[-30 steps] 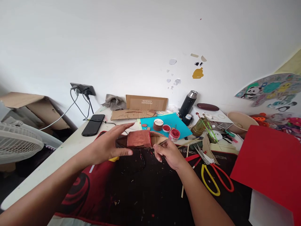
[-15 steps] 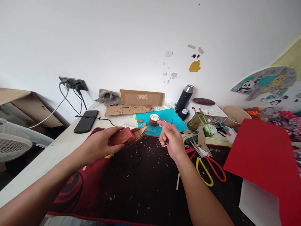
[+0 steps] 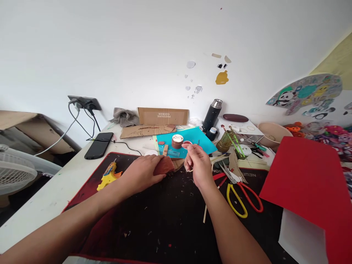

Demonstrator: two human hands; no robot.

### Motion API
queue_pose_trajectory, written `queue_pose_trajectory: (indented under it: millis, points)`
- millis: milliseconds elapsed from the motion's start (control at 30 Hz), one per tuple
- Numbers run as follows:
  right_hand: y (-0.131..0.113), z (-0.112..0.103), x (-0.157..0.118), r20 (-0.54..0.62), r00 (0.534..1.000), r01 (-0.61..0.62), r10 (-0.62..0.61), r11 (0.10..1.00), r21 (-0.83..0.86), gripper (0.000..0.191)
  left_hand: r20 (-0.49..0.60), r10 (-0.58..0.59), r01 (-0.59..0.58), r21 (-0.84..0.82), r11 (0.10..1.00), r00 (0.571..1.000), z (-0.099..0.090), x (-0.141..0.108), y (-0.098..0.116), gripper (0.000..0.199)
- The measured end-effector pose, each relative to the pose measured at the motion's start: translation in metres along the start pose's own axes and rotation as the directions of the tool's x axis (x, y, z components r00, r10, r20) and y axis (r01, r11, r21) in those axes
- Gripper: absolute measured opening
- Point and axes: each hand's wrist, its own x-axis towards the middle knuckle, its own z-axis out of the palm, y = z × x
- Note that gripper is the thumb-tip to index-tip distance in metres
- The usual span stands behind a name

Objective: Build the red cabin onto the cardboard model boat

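Observation:
My left hand (image 3: 145, 170) grips a reddish-brown painted cardboard piece (image 3: 164, 165) from its left side, low over the dark mat (image 3: 162, 216). A bare brown cardboard flap (image 3: 179, 164) sticks out from it toward my right hand (image 3: 198, 165). The right hand's fingers are pinched together near the flap's tip; whatever is between them is hidden or too small to name. A yellow glue gun (image 3: 108, 176) lies on the mat left of my left hand. Beyond the hands, a round brown container with a white top (image 3: 177, 141) stands on a blue sheet (image 3: 202, 141).
Scissors with yellow and red handles (image 3: 239, 187) lie right of my right forearm. Red sheets (image 3: 305, 179) cover the right side. A black flask (image 3: 212, 114) and a jar with brushes (image 3: 224, 142) stand behind. A phone (image 3: 99, 145) lies at left.
My left hand has moved right with the painted cardboard piece, bringing it close to my right hand. The glue gun, mostly hidden before, now shows. The right hand stays pinched.

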Motion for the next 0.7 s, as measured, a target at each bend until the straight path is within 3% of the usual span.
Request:
queue_pose_trajectory:
  millis: [167, 300, 467, 700]
  points:
    - [0.000, 0.001, 0.000, -0.002, 1.000, 0.001, -0.001, 1.000, -0.011, 0.051, 0.037, -0.012, 0.013, -0.004, 1.000, 0.999, 0.004, 0.003, -0.001, 0.057]
    - [0.001, 0.001, -0.001, -0.016, 1.000, -0.004, 0.004, 1.000, -0.001, 0.050, -0.009, 0.002, -0.003, -0.044, 0.999, 1.000, -0.009, 0.000, -0.010, 0.075]
    - [0.001, 0.000, 0.000, -0.082, 0.996, 0.036, -0.036, 0.999, 0.006, 0.049, -0.150, -0.141, 0.138, -0.032, 0.990, 0.979, -0.042, 0.008, -0.046, 0.056]
    - [0.006, -0.001, -0.002, -0.085, 0.994, 0.065, -0.072, 0.994, -0.084, 0.050, -0.055, -0.231, 0.236, 0.095, 0.967, 0.971, -0.067, 0.056, -0.100, 0.036]
